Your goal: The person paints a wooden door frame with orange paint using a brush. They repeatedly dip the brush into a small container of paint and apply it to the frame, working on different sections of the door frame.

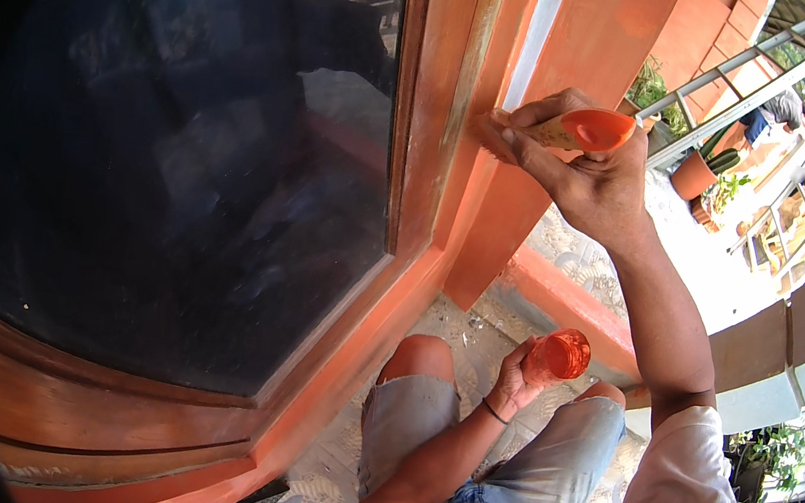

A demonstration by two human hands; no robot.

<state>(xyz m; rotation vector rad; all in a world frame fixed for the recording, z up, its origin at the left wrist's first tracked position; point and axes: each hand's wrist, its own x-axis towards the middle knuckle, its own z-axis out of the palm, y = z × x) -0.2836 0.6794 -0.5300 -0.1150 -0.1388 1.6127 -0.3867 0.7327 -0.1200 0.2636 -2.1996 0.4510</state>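
Observation:
My right hand (599, 193) is raised and closed round the handle of a paintbrush (578, 130), whose butt end is orange. The brush's bristles, partly hidden by my fingers, lie against the orange-painted edge of a window frame (470, 194). Just beside them runs a pale, whitish strip (539, 37) along the orange post (588, 48). Lower down, over my lap, my left hand (511, 380) grips a small clear cup (558, 357) smeared with orange paint. A dark band circles that wrist.
A large dark glass pane (203, 157) in a brown wooden frame fills the left. An orange-topped low ledge (576, 308) crosses near my knees. Beyond stand a metal ladder (745, 82), potted plants (695, 175) and another person (776, 111). Patterned tiles (564, 241) cover the floor.

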